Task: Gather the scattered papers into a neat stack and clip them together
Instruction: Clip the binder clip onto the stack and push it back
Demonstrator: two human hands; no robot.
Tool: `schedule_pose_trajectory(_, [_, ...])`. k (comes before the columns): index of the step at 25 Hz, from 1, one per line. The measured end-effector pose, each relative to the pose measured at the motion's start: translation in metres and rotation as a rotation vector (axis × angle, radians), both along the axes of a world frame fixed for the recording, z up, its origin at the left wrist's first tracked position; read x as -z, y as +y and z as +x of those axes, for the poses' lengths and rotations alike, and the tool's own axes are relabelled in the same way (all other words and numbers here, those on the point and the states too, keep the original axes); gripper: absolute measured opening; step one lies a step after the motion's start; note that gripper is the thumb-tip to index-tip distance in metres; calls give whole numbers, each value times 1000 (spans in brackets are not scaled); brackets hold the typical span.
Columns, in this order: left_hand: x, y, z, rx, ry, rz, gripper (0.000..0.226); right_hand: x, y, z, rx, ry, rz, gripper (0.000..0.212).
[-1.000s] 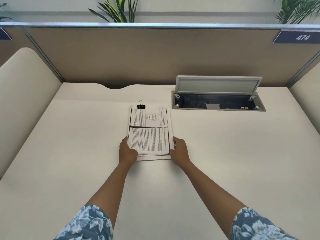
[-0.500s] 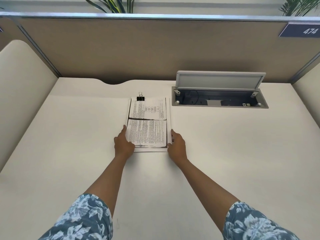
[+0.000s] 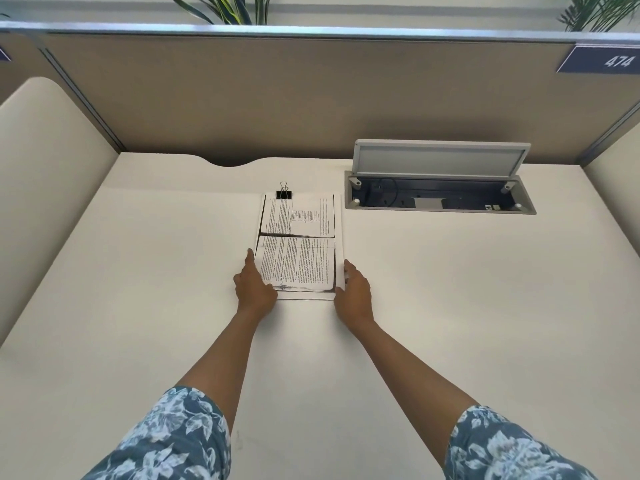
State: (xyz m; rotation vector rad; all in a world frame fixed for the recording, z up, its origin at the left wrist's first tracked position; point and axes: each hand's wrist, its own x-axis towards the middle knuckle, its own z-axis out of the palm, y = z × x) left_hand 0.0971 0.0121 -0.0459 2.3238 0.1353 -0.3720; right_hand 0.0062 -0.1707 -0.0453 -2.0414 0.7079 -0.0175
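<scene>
Both hands pressed flat against the near corners of the paper stack.

The left hand (image 3: pixel 254 287) and right hand (image 3: pixel 354 295) flanked the paper stack (image 3: pixel 298 244), fingers extended, nothing grasped. Beyond them, a binder clip (image 3: pixel 284 193) gripped the stack's far edge on the desk (image 3: pixel 138 271); farther right sat an open cable box (image 3: pixel 440 199).

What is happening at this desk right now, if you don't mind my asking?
A person is tidying a stack of printed papers on a pale desk. The left hand rests against the stack's near left corner and the right hand against its near right corner, squaring the sides. A black binder clip already sits on the far edge, near the left corner. The sheets look mostly lined up, with a few edges slightly offset. To the right, a cable box set into the desk has its lid up.
</scene>
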Motion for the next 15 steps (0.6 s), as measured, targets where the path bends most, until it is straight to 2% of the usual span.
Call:
schedule_pose_trajectory(3, [-2, 0, -3, 29, -6, 73, 85, -2, 0, -3, -17, 13, -19, 64])
schedule_pose_trajectory(7, [-1, 4, -12, 187, -22, 322, 56, -2, -1, -6, -133, 54, -134, 61])
schedule_pose_trajectory(12, [-8, 8, -22, 324, -43, 475, 49, -1, -10, -12, -358, 195, -423, 50])
schedule_pose_trajectory(15, [-10, 12, -27, 386, -56, 526, 52, -2, -12, -16, -375, 202, -486, 52])
